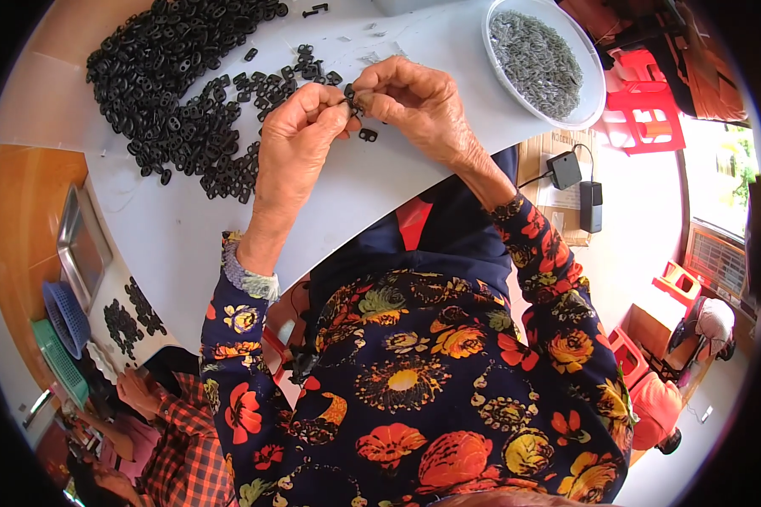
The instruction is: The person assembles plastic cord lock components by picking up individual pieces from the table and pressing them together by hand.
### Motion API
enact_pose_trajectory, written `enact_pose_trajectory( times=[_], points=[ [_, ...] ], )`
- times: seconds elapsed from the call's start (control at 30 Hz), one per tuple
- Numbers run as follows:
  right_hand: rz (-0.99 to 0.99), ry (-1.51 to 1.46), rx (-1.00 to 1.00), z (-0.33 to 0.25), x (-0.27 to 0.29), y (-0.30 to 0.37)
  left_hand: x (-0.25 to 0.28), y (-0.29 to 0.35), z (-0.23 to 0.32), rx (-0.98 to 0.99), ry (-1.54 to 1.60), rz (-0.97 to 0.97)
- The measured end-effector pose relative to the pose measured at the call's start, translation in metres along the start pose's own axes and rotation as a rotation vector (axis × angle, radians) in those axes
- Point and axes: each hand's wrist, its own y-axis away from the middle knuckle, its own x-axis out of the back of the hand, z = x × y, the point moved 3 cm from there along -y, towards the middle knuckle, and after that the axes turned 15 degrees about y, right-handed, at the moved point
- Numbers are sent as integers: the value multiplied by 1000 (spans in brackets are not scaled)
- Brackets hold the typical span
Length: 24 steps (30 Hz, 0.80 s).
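Over the white table [330,203], my left hand [298,139] and my right hand [418,103] meet, fingertips pinched together. Between them is a small black plastic piece [350,91], mostly covered by the fingers. It resembles the many loose black two-hole pieces around it, which look like cord locks. One such piece [368,135] lies just below my right fingers. Left of my hands spreads a large heap of black pieces [177,76], trailing off toward my left wrist. Whether the fingers also hold another small part cannot be made out.
A round clear tub [590,93] of small grey metal parts, probably springs, stands at the table's right edge. Red stools [647,118] and a cardboard box [566,228] with black adapters are beyond it. At left are a metal tray [80,241], baskets [55,359] and co-workers in checked and pink sleeves.
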Motion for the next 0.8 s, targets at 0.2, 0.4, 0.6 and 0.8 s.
enact_pose_trajectory(
  times=[0.2, 0.4, 0.6, 0.8],
  points=[
    [-6, 32, 13, 4, 3, 1, -7, 2, 0, -109, -118, 22],
    [-7, 53, -35, -1, -1, 1, -3, 1, -2, -95, -146, 41],
    [-2, 92, -49, 1, 0, 1, -6, 1, 2, -56, -109, -10],
    [4, 218, -62, -5, -2, 2, -6, 6, -7, -150, -142, 27]
  ],
)
